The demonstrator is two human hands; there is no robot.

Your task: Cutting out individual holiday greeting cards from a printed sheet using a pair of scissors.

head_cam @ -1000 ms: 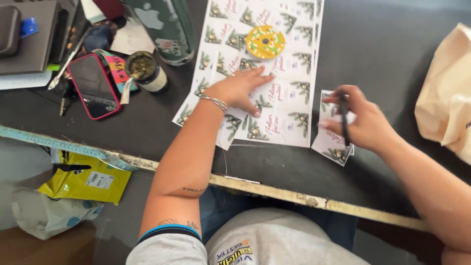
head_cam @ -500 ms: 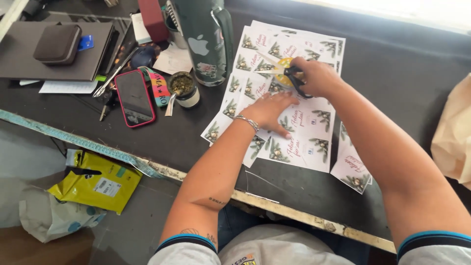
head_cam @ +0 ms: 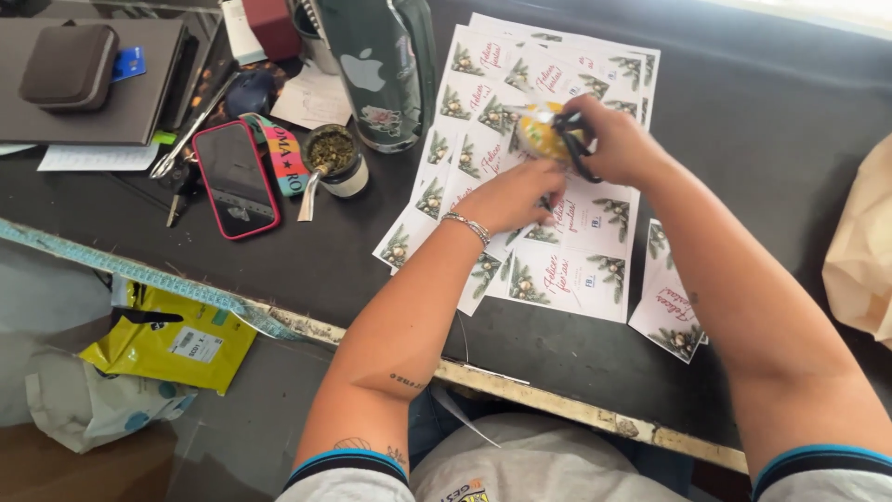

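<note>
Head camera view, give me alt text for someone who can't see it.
Seen from above, a person's right hand holds a yellow tape roll and a black pen over printed sheets of holiday cards on a dark table, while the left hand presses on the sheets. A phone in a red case, a small cup and a dark green bottle sit to the left.

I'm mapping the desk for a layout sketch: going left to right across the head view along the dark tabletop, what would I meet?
Small brown case → phone in a red case → small cup of green herb → dark green bottle → left hand → right hand holding a yellow tape roll → loose cut cards → beige bag.
</note>
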